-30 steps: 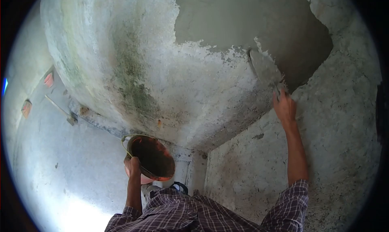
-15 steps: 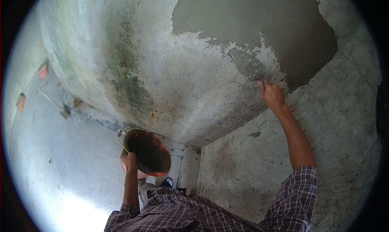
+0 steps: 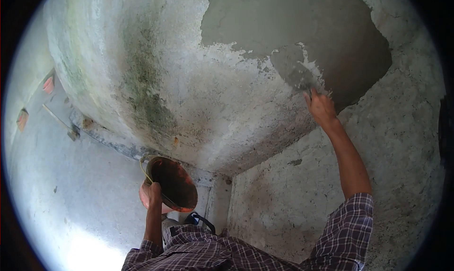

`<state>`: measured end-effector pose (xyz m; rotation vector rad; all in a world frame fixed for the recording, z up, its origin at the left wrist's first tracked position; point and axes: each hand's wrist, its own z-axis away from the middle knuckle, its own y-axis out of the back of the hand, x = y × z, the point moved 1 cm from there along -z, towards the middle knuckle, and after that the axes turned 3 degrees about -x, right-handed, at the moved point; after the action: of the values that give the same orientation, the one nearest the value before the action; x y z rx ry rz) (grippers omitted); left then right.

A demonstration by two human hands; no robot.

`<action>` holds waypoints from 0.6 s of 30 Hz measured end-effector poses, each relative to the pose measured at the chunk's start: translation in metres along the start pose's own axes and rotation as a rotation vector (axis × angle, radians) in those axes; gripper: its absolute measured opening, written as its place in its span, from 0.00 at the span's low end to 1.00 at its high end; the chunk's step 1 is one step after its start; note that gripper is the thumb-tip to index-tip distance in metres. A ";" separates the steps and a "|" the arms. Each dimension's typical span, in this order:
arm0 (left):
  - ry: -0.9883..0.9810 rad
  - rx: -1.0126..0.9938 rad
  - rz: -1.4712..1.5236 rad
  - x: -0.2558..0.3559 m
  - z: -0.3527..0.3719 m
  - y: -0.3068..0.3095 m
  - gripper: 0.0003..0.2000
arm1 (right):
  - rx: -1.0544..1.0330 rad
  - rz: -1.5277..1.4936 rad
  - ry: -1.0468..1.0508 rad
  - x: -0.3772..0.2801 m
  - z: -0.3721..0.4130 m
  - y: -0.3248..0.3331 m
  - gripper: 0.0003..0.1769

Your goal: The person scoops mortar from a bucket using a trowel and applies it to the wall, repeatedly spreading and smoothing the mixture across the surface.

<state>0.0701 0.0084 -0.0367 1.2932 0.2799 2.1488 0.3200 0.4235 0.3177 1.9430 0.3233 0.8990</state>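
Observation:
My right hand [image 3: 322, 107] is closed round the handle of a trowel [image 3: 299, 75], its blade close against the wall at the lower edge of a wet grey plaster patch [image 3: 283, 15]. Plaster smears show around the blade, and the handle is mostly hidden by my fingers. Low on the left, my left hand [image 3: 152, 191] grips the rim of an orange-red bucket [image 3: 178, 182]. The bucket is tilted with its mouth facing up toward me, and its inside looks dark and stained. A thin yellowish bucket handle [image 3: 144, 169] loops beside my fingers.
Bare, rough wall [image 3: 213, 96] with green-black stains surrounds the patch and meets a second wall [image 3: 283, 190] at a corner on the right. On the floor [image 3: 94, 190] at far left lie a long-handled tool [image 3: 61, 122] and two reddish pieces, one a brick-like block [image 3: 22, 119].
The trowel has shifted slightly down and right along the wall, and fresh plaster now covers a bit more below the patch's edge. The bucket has tipped a little in my left hand.

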 end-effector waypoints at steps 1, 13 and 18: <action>0.004 -0.004 -0.010 0.002 0.000 0.001 0.23 | -0.012 -0.001 -0.001 0.003 0.009 -0.012 0.24; -0.073 -0.102 0.095 -0.011 -0.031 -0.009 0.24 | 0.212 -0.193 -0.208 0.009 0.053 0.023 0.23; -0.148 -0.069 0.052 0.009 -0.004 0.006 0.24 | 0.176 -0.291 -0.178 0.006 0.019 -0.008 0.24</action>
<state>0.0609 0.0093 -0.0293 1.4256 0.1111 2.0734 0.3383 0.4186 0.3085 2.0531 0.5785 0.5193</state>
